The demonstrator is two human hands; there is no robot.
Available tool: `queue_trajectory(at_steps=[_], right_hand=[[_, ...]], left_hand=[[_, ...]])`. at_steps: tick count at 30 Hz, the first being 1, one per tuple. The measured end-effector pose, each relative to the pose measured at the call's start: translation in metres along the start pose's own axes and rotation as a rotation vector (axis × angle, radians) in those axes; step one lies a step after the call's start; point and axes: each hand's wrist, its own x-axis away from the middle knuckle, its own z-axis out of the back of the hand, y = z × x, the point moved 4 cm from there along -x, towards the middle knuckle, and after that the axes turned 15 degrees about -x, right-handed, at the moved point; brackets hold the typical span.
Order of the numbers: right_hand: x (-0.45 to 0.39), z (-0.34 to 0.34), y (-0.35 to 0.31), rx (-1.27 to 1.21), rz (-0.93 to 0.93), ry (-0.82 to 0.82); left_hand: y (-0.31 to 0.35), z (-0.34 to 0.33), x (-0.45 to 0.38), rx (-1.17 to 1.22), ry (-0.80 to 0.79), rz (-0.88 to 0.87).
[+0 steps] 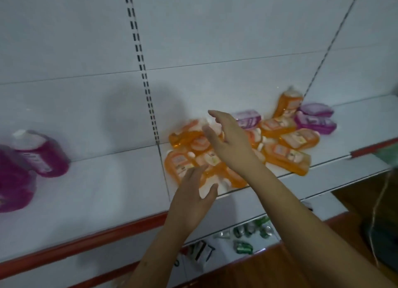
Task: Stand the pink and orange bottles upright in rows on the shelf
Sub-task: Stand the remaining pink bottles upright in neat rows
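Several orange bottles (pixel 288 156) lie in a jumbled pile on the white shelf (pixel 97 190), right of its middle seam. One orange bottle (pixel 287 103) leans against the back panel. Three pink bottles lie among them, one behind the pile (pixel 247 118) and two at the right (pixel 315 120). At the far left two pink bottles (pixel 43 154) stand upright. My left hand (pixel 193 193) hovers with straight fingers over the near edge of the pile. My right hand (pixel 228 139) is above the pile's middle, fingers relaxed, holding nothing.
The shelf has a red front strip (pixel 81 242) and a slotted upright (pixel 144 72) in the back panel. Below, a lower shelf holds green cans (pixel 252 229) and small white boxes (pixel 200 253). A thin cord (pixel 381 201) hangs at the right.
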Motion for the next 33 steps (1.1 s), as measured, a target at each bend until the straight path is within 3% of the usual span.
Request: queue_trajectory(at_steps=[4, 9, 14, 21, 26, 30, 33], right_hand=[[0.008, 0.084, 0.057, -0.032, -0.026, 0.080], [0.000, 0.193, 0.127, -0.068, -0.078, 0.140], [-0.026, 0.253, 0.186, -0.072, -0.127, 0.145], [-0.082, 0.238, 0.233, -0.064, -0.140, -0.014], [-0.127, 0.202, 0.270, 0.161, -0.193, -0.155], [-0.157, 0.177, 0.299, 0.351, -0.309, -0.343], [-0.171, 0.163, 0.313, 0.354, -0.306, -0.399]], left_hand=[[0.054, -0.054, -0.036, -0.025, 0.012, -0.019], [0.105, -0.124, -0.082, -0.053, 0.051, 0.096], [0.145, -0.166, -0.121, -0.119, 0.053, 0.106], [0.129, -0.165, -0.185, -0.227, 0.153, 0.214], [0.091, -0.151, -0.238, -0.248, 0.268, 0.334], [0.055, -0.154, -0.279, -0.285, 0.209, 0.460], [0.048, -0.163, -0.303, -0.335, 0.099, 0.471]])
